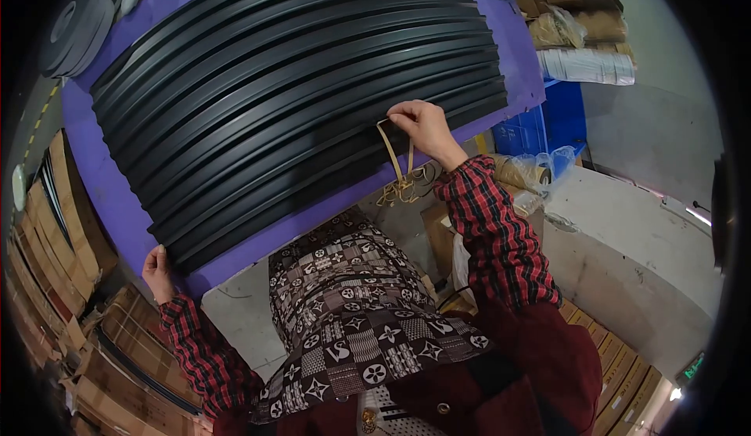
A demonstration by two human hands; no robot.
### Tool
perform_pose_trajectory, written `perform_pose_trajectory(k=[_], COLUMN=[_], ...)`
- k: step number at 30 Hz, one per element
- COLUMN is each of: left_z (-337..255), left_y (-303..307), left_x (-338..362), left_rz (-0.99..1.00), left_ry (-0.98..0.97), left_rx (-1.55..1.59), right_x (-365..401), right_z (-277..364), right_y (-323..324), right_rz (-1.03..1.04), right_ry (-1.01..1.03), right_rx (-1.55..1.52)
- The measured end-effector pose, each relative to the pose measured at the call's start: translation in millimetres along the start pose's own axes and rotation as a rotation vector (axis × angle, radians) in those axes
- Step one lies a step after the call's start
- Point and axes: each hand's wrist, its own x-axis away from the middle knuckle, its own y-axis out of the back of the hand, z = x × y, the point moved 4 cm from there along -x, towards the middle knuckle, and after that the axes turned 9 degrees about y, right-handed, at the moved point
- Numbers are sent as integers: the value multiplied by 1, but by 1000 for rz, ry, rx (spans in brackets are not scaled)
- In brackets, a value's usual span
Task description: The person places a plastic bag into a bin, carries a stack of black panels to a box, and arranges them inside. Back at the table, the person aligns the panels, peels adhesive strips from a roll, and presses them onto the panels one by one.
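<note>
Head view looks down on a purple desk [109, 193] that fills most of the frame, and on it lies a broad bed of long black strips [297, 84], set side by side and running from the far right down to the near left. Stacked cardboard boxes [55, 233] stand at the left of the desk, and a blue crate [547, 119] sits past its right end. The right hand [422, 127], in a red plaid sleeve, is at the near edge of the strips towards their right end, its fingertips pinched on the top of a tan rubber band [395, 154], which hangs stretched into a long loop below the hand. Just under that loop a small heap of loose bands [403, 192] lies at the desk's near edge. The left hand [156, 272] is well apart from the band, at the near left corner of the strips, fingers curled against their ends; whether it clasps a strip or only the desk edge I cannot tell.
</note>
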Motion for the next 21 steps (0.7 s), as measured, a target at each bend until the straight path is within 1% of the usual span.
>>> perform_pose_trajectory(k=[2,4,6,7,9,10,12,13,15,16,17,18,19,21], left_z=[-1,0,-1,-8,-51,-75,-102,-107,-129,-146,-153,-158,-161,-171], left_y=[0,1,5,-2,-22,-51,-135,-190,-315,-377,-432,-482,-526,-596], left_x=[0,-1,-4,2,34,57,95,113,168,202,228,248,264,292], left_rz=[4,9,33,49,-561,-615,-369,-160,268,452,617,686,675,683], left_ry=[-6,-12,16,2,-456,-425,-494,-533,-522,-643,-661,-684,-730,-742], left_rx=[2,1,-33,-31,-896,-939,-561,-397,-359,-410,-377,-336,-326,-304], right_x=[6,20,39,50,69,78,90,94,96,98,100,102,105,114], right_z=[4,-8,-23,-31,-48,-60,-93,-110,-141,-157,-168,-176,-186,-215], right_y=[42,91,148,179,240,268,322,346,389,410,425,441,455,489], right_rz=[-92,-269,-358,-419,-547,-612,-693,-707,-761,-789,-794,-787,-782,-791], right_ry=[-10,-65,-103,-103,-92,-84,-34,-16,-12,31,29,35,45,67], right_rx=[9,-115,-177,-137,-117,-140,-123,-118,-137,-120,-136,-171,-202,-206])
